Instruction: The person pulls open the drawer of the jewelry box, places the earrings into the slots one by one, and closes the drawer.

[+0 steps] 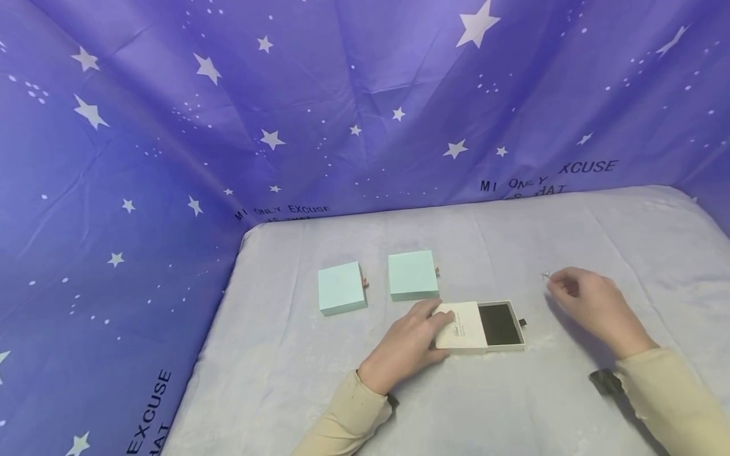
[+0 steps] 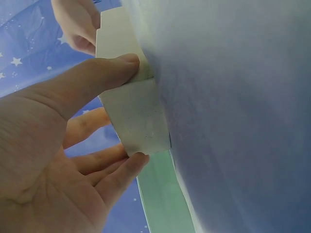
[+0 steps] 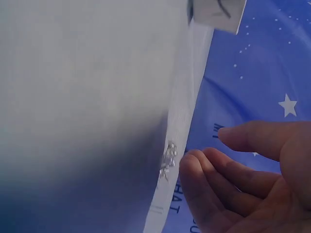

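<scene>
A cream white drawer box [image 1: 461, 326] with dark lettering lies on the covered table, its dark-lined drawer [image 1: 499, 324] pulled out to the right. My left hand [image 1: 406, 345] grips the sleeve end of this box, with the thumb [image 2: 114, 73] on its near side and the other fingers around it. To the right, a small silvery piece of jewellery [image 1: 545, 275] lies on the cloth; its exact kind cannot be told. Just beside it is my right hand [image 1: 593, 307], fingers [image 3: 194, 179] loosely bent and the thumb apart from them. Nothing shows between those fingertips.
Two mint green boxes [image 1: 342, 288] with small reddish pull tabs sit behind and left of the white box; the right one [image 1: 413, 275] is close to my left fingers. Pale cloth [image 1: 274, 392] covers the table. A purple starred curtain [image 1: 342, 95] hangs behind and at the left.
</scene>
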A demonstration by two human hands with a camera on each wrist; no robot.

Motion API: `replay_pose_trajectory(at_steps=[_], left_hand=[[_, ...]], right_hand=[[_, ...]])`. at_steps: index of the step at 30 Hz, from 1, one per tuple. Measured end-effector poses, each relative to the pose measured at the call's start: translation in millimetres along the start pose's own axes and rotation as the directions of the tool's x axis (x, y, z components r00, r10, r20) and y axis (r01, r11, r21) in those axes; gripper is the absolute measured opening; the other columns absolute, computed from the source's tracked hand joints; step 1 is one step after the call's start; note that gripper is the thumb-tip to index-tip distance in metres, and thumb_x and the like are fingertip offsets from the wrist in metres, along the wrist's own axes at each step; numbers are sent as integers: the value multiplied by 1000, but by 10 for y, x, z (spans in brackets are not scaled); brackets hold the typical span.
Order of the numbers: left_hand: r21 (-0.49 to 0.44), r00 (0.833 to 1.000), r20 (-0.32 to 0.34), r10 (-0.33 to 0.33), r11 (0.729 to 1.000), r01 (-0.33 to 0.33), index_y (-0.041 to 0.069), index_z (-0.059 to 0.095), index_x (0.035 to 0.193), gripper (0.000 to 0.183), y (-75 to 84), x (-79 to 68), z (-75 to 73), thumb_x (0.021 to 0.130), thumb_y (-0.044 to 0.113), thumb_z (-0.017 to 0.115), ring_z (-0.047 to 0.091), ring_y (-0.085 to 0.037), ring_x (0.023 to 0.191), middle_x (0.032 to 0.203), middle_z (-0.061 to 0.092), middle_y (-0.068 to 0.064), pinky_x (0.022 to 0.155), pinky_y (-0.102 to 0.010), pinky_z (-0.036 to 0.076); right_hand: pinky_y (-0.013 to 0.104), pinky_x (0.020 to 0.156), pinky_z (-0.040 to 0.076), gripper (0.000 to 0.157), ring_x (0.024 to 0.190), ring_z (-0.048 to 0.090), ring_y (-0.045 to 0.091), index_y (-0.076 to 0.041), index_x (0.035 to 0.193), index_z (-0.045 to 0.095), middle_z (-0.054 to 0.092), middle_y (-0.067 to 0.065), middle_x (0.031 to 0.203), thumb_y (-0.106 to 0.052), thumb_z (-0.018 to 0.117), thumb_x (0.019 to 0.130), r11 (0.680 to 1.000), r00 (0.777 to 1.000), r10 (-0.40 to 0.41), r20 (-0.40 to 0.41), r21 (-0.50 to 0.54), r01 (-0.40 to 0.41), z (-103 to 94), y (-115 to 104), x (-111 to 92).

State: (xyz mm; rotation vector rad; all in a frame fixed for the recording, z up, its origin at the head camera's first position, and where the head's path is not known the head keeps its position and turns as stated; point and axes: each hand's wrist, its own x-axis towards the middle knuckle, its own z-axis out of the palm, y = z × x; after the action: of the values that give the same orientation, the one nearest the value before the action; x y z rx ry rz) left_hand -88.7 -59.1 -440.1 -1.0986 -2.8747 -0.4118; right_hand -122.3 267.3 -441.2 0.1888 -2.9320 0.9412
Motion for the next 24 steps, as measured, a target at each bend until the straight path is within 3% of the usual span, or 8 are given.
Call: replay_pose_trajectory(at_steps=[10,17,24], left_hand=[[0,1000,-7,13,1000,-13,12,61,135,62,-3,29,-15,80,31,83,49,-19,131,140,52,-12,106,-25,44],[0,1000,-2,12,1000,-12,12,60,135,62,7,52,-26,81,32,83,49,-19,131,141,52,-11,107,-25,44],[-10,1000,17,-10,1000,10,13,61,135,61,0,2,-9,81,31,82,48,-18,132,142,52,-11,106,-25,44]], right_hand=[[65,79,45,29,86,63,50,14,111,61,66,34,98,-8,64,91,999,997,-23,-77,-51,19,-96,79,188],[67,84,42,37,94,58,55,16,112,61,62,38,105,-11,70,89,997,999,-18,-40,-82,14,-124,143,276],[66,83,43,34,95,59,55,14,107,64,66,35,103,-14,69,89,996,999,14,36,-89,-11,-55,180,308]])
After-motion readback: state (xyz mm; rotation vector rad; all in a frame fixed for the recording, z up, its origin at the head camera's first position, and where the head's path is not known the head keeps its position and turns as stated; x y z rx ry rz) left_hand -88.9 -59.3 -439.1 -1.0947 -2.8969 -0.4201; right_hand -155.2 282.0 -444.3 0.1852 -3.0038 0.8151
